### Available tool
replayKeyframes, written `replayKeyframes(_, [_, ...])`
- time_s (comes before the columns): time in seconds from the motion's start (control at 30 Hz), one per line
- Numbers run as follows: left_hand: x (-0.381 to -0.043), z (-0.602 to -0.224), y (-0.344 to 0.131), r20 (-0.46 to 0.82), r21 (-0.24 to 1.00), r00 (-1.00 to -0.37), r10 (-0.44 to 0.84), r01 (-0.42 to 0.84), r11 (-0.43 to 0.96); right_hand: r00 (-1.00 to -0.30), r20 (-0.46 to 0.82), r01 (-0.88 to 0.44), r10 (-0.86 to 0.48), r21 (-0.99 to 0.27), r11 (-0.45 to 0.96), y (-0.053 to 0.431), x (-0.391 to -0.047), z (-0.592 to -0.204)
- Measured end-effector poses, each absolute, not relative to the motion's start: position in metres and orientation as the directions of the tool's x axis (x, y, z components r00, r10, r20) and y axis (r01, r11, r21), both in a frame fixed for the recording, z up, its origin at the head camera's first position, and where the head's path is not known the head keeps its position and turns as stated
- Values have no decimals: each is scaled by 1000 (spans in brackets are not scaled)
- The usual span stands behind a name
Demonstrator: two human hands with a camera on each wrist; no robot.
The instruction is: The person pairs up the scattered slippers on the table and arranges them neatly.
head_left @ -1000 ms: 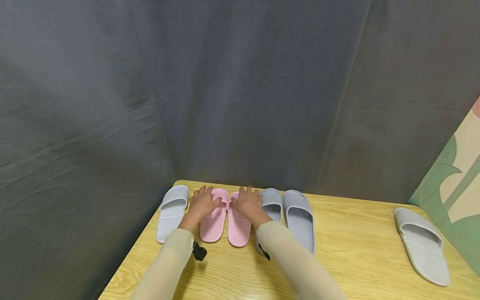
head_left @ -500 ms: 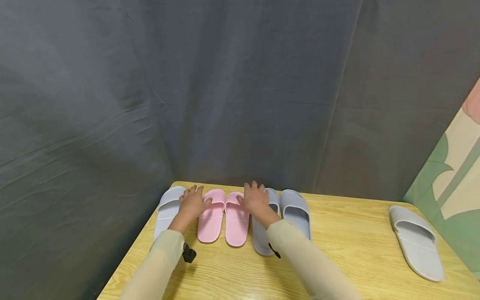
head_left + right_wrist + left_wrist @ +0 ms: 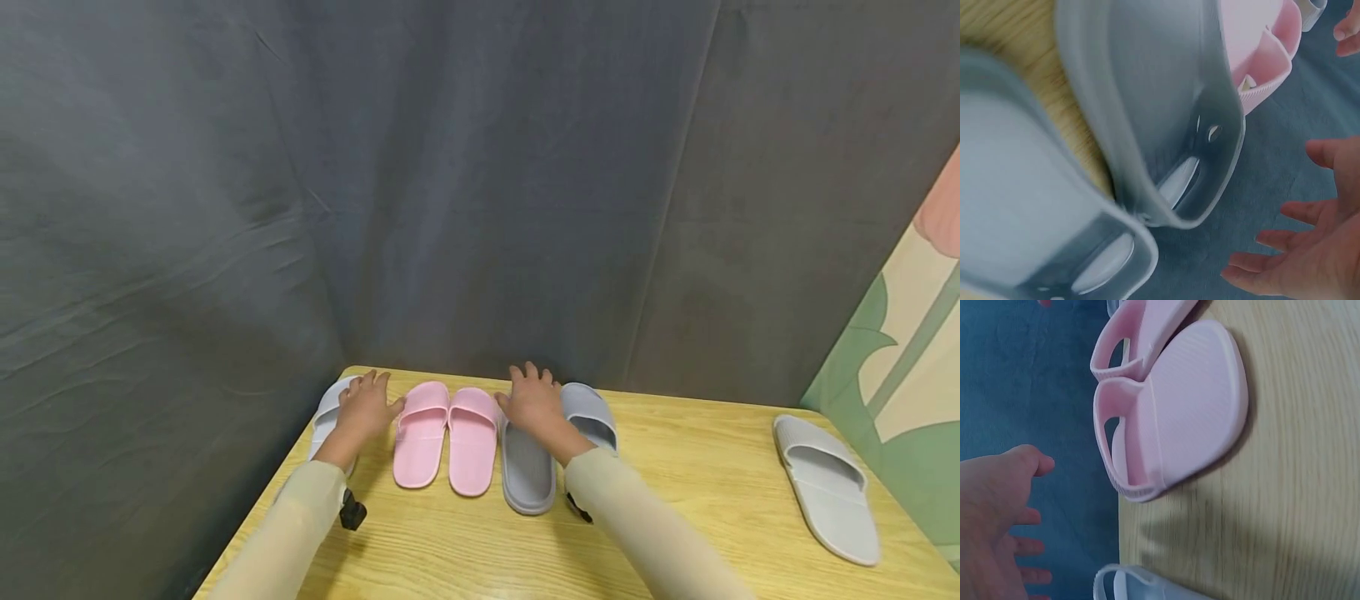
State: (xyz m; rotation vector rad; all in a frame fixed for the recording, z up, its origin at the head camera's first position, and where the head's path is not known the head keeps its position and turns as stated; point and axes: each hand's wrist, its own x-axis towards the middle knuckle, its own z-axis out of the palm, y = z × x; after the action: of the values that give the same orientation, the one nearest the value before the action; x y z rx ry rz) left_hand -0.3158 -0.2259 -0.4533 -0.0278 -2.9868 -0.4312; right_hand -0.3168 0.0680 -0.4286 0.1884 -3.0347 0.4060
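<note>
My left hand [image 3: 365,410] hovers with fingers spread in front of a pale bluish-white slipper [image 3: 325,427], partly covering it in the head view. In the left wrist view that hand [image 3: 991,512] is apart from the pink slippers and holds nothing. The left pink slipper [image 3: 420,450] and right pink slipper [image 3: 472,458] lie side by side between my hands. My right hand [image 3: 536,407], fingers also spread, covers the strap of a grey slipper [image 3: 528,475]. Its mate, a second grey slipper [image 3: 588,406], is partly behind my forearm. The right wrist view shows nothing in that hand [image 3: 1316,244].
All the slippers lie on a wooden table [image 3: 697,483]. A lone light grey slipper [image 3: 828,487] lies at the right. Dark cloth [image 3: 487,183] hangs behind and to the left; a panel with painted leaves [image 3: 915,375] stands at the right edge.
Both hands have moved away from the pink slippers, the left hand leftward and the right hand rightward over the grey slipper. The slippers appear to keep their places.
</note>
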Motion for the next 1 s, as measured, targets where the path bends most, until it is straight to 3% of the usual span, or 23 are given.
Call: replayKeyframes(1.0, [-314, -457, -250, 86, 355, -996, -35, -3, 935, -992, 115, -83, -52, -280, 956, 147, -300, -423])
